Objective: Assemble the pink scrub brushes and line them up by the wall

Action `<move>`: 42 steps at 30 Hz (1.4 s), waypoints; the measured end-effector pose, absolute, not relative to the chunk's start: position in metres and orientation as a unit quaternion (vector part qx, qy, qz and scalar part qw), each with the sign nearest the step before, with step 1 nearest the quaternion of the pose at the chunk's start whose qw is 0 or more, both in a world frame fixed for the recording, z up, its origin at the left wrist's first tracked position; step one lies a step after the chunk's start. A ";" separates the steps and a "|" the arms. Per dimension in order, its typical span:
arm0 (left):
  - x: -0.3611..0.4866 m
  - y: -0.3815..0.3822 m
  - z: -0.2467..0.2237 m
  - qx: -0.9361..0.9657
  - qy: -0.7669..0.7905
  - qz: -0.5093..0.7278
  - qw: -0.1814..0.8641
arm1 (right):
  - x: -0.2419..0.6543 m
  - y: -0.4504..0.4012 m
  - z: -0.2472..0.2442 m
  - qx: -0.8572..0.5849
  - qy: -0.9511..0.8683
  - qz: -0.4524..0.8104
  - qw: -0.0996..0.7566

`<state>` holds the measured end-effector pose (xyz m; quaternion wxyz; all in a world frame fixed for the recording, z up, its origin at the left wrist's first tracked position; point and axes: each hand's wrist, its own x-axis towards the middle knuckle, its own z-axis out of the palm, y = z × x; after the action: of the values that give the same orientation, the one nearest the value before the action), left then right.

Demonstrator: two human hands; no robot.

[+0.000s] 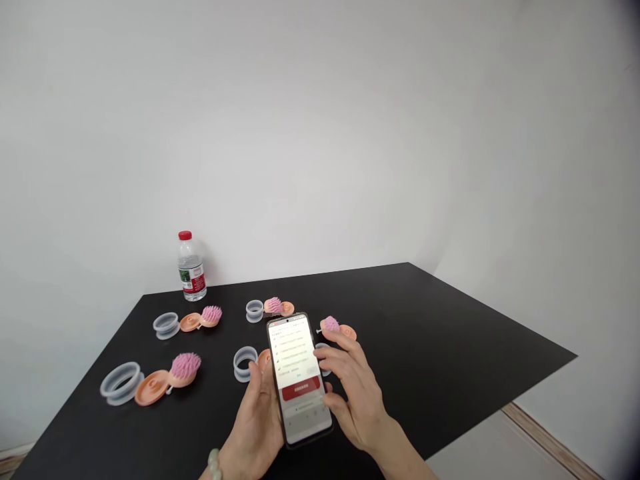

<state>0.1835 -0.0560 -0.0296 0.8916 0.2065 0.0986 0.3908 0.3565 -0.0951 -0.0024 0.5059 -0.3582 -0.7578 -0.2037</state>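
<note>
Black phone (299, 380) held — L hand (253, 427), R hand (357, 393)

The left hand (255, 427) is under the left side of the smartphone (297, 380) and holds it. The right hand (357, 393) stays at the phone's right side, with bent fingers (335, 353) reaching its edge; gripping is not clear.

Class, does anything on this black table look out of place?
The far-centre pink-bristled brush lies between its clear plastic ring and peach base, whereas the left sets run ring, base, brush.
</note>
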 end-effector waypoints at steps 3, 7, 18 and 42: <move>0.183 -0.056 -0.029 0.206 0.102 0.387 0.893 | 0.357 -0.095 -0.002 -0.357 -0.759 -0.204 0.505; 0.183 -0.056 -0.028 0.206 0.107 0.384 0.894 | 0.357 -0.095 -0.003 -0.355 -0.760 -0.206 0.504; 0.182 -0.054 -0.032 0.193 0.105 0.387 0.896 | 0.356 -0.094 -0.004 -0.358 -0.763 -0.189 0.505; 0.184 -0.055 -0.033 0.192 0.113 0.398 0.890 | 0.355 -0.087 -0.006 -0.344 -0.787 -0.178 0.481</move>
<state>0.1844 -0.0550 -0.0326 0.8899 0.1921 0.1129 0.3979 0.3549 -0.0865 -0.0058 0.4806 -0.3437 -0.7870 -0.1777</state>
